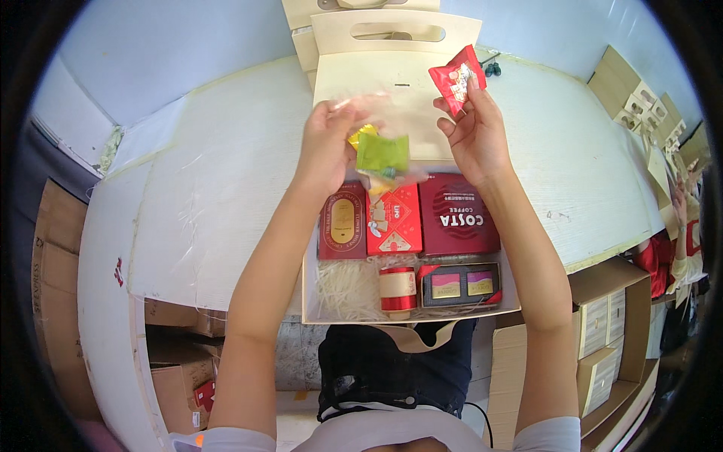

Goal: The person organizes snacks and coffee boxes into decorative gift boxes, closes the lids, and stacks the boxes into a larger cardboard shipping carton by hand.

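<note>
My left hand (330,150) grips a clear plastic bag holding small wrapped sweets, among them a green packet (383,152) and a yellow one (362,134); motion blurs the bag. Raised at the right, my right hand (477,130) pinches a red wrapped sweet (458,79). Below both hands is an open cream gift box (411,323). Inside sit a dark red honey box (343,223), a red Lipo box (394,220), a maroon Costa Coffee box (460,214), a red tin with a cream label (397,288) and a Godiva two-piece pack (460,285). Shredded paper filler (345,288) shows at the lower left.
The box's raised lid (361,73) with a handle slot stands behind. Cream boxes stack at the right rim (638,107). A carton of boxes (601,333) sits below right, cardboard cartons (183,384) under the table (226,169). Another person's arm (680,226) shows far right.
</note>
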{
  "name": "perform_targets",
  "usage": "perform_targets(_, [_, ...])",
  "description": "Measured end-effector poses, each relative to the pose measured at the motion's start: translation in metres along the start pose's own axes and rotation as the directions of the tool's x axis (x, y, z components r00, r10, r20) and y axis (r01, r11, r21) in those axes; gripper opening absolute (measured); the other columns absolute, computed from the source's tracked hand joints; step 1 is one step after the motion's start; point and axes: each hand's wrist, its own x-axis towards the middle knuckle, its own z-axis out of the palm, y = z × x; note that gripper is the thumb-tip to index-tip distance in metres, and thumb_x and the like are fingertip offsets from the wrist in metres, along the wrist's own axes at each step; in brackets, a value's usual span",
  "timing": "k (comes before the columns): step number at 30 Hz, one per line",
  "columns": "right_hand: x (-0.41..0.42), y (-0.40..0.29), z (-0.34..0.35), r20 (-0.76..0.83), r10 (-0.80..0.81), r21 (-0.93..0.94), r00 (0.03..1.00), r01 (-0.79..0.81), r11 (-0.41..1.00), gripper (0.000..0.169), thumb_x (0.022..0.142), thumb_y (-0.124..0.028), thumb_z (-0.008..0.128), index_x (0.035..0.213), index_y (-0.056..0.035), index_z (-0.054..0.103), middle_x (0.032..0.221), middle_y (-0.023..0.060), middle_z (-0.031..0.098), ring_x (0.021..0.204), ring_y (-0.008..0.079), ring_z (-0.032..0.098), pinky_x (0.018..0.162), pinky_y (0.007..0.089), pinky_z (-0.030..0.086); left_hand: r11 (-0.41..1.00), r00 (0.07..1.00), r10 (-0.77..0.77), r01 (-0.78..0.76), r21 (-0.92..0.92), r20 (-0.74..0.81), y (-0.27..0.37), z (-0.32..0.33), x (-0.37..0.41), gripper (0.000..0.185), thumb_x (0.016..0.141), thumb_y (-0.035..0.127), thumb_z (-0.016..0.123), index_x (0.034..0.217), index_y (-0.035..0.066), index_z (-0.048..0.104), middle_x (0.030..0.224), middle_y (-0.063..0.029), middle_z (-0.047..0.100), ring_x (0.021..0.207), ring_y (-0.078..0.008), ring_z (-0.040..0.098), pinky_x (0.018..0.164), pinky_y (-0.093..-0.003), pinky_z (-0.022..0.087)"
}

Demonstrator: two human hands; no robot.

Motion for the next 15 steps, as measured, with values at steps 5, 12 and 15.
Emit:
perform_targets(5, [-0.014, 0.002, 0.015, 0.134, 0.086, -0.322, 0.987, -0.039, 0.946, 0.028, 0.088, -0.025, 0.056, 0.108, -0.0052, 0.055, 0.097, 0.0026, 0.060, 0.083, 0.0093, 0.056, 0.066, 0.0233, 0.048, 0.990, 0.990, 0.061, -0.076, -0.115, -0.129, -0.003, -0.003, 0.001, 0.016, 0.093, 0.013, 0.045, 0.103, 0.001, 0.040, 0.097, -0.0128, 0.056, 0.087, -0.0228, 0.062, 0.071, -0.0342, 0.055])
perform_targets(12, [-0.022, 0.018, 0.026, 0.272, 0.364, -0.533, 0.891, -0.175, 0.828, 0.029, 0.087, -0.022, 0.060, 0.110, -0.0059, 0.053, 0.075, -0.0002, 0.054, 0.061, 0.0063, 0.049, 0.055, 0.0239, 0.043, 0.958, 0.970, 0.242, -0.236, -0.162, 0.019, 0.009, 0.008, -0.004, 0.015, 0.093, 0.016, 0.047, 0.097, 0.003, 0.040, 0.097, -0.0154, 0.061, 0.084, -0.0198, 0.062, 0.072, -0.0319, 0.054])
perform_targets(15, [-0.019, 0.019, 0.025, 0.356, 0.367, -0.616, 0.860, -0.079, 0.784, 0.028, 0.088, -0.022, 0.059, 0.108, -0.0040, 0.052, 0.077, 0.0012, 0.055, 0.059, 0.0066, 0.049, 0.055, 0.0233, 0.043, 0.939, 0.940, 0.338, -0.335, -0.076, 0.035, 0.004, 0.001, 0.000, 0.019, 0.093, 0.016, 0.049, 0.102, 0.003, 0.039, 0.094, -0.0145, 0.061, 0.081, -0.0179, 0.062, 0.068, -0.0276, 0.052])
